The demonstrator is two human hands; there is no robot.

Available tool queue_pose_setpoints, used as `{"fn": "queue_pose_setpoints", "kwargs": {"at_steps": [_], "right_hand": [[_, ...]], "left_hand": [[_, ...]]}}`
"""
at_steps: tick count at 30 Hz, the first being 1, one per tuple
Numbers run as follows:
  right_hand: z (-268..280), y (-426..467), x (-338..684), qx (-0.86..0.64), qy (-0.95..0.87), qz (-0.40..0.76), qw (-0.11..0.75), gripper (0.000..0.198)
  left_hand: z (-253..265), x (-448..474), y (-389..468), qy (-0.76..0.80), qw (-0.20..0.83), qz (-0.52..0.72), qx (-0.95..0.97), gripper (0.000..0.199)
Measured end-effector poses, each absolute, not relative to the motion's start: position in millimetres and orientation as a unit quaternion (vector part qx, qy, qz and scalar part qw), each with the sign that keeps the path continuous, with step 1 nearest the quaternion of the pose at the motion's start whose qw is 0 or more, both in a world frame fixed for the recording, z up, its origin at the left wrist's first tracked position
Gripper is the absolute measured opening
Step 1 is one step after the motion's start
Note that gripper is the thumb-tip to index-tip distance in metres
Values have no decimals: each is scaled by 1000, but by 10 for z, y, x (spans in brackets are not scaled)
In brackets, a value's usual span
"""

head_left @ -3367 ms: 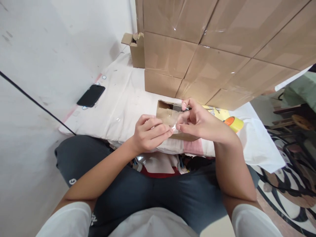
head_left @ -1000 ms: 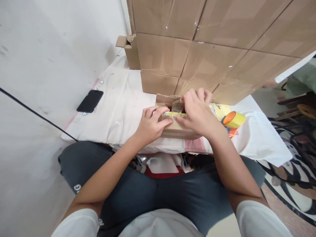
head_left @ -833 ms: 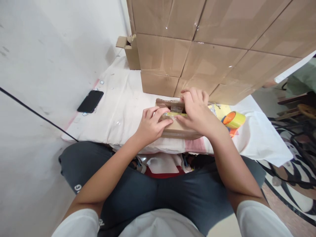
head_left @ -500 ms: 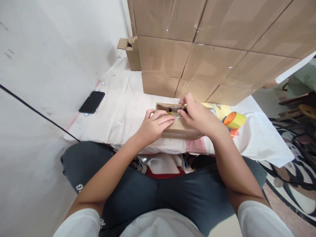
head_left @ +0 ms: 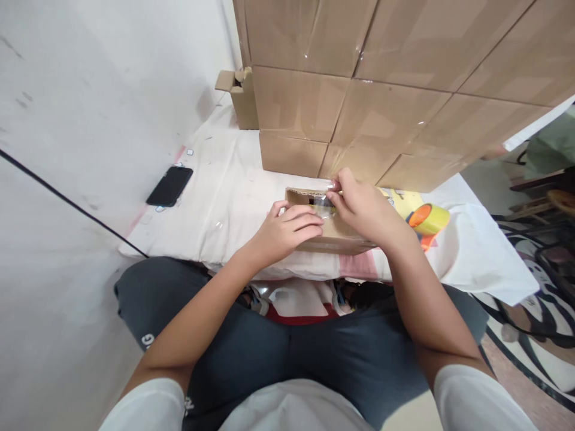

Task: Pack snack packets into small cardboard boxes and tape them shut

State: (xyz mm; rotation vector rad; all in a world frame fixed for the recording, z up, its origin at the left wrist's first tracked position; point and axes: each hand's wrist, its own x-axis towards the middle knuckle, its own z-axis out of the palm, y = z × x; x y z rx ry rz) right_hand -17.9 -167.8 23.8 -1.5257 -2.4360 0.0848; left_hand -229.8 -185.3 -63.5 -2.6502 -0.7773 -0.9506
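A small brown cardboard box [head_left: 335, 239] lies in front of me at the near edge of the covered table, with a gap along its top and a dark inside. A strip of clear tape [head_left: 323, 207] spans that gap. My left hand [head_left: 287, 227] rests with its fingers stretched out over the box's near top edge, at the tape's near end. Thumb and fingers of my right hand [head_left: 362, 200] pinch the tape's far end by the back flap. To the right lies a yellow and orange tape roll [head_left: 429, 219].
Behind the box rises a stack of taped cardboard boxes [head_left: 300, 102]. A small box with raised flaps [head_left: 245, 105] stands beside the stack at left. A black phone [head_left: 171, 186] lies near the wall [head_left: 90, 120]. The white cloth [head_left: 224, 197] covers the table.
My right hand has shifted slightly up and away, and the tape strip now stretches more visibly across the gap. My left fingers have slid a little right along the near edge.
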Motion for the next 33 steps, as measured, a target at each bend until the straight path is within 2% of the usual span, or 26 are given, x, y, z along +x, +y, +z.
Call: {"fn": "queue_pose_setpoints", "kwargs": {"at_steps": [5, 13, 18, 23, 26, 29, 33], "right_hand": [[283, -1709, -198, -538, -836, 25, 104, 18], [301, -1700, -223, -553, -828, 24, 85, 23], [203, -1621, -176, -539, -830, 44, 132, 21], [51, -1449, -139, -501, -835, 93, 206, 10], [8, -1385, -145, -497, -828, 135, 223, 12], [-34, -1373, -174, -513, -824, 118, 211, 18], [-70, -1393, -230, -569, -805, 67, 152, 26]], "left_hand": [[-626, -2282, -1879, -259, 112, -310, -908, 26], [-589, -2237, -1922, -283, 86, -287, -911, 40], [-599, -2262, -1914, -275, 87, -283, -915, 42], [-595, -2261, -1942, -271, 90, -282, -916, 39], [-580, -2255, -1959, -267, 92, -280, -917, 37], [-576, -2249, -1970, -263, 94, -281, -918, 35], [-583, -2238, -1983, -262, 102, -287, -916, 32]]}}
